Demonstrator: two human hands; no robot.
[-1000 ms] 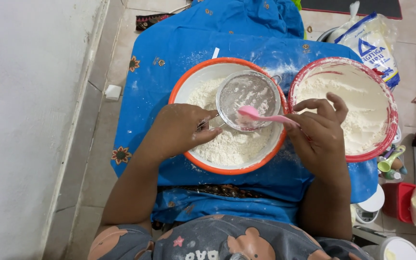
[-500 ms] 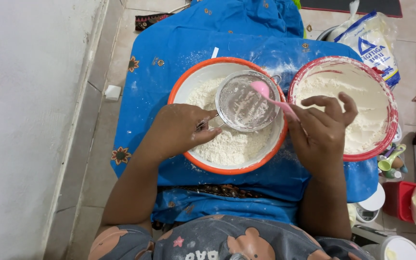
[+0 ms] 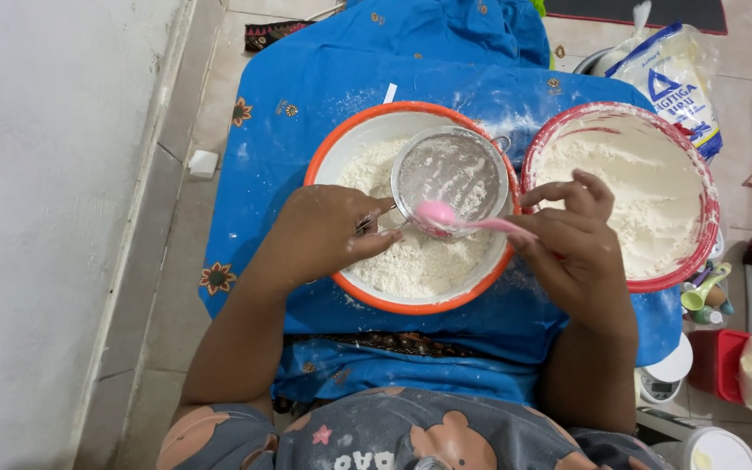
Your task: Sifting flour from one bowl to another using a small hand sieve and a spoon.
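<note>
- Gripping the handle of a round metal mesh sieve, the left hand is closed and holds it over the orange-rimmed white bowl of flour.
- The sieve hangs above the right half of that bowl, its mesh dusted with white powder.
- The right hand is closed around the handle of a pink plastic spoon, pinching it between thumb and fingers.
- The spoon's scoop rests on the near rim of the sieve, its handle running to the right toward the hand.
- The orange-rimmed bowl sits at the middle of the blue patterned cloth, and the red-rimmed bowl of flour stands just beside it at the cloth's right edge.
- A white plastic flour bag lies beyond the cloth's far right corner.
- Small coloured measuring spoons lie past the right edge, near a red container.
</note>
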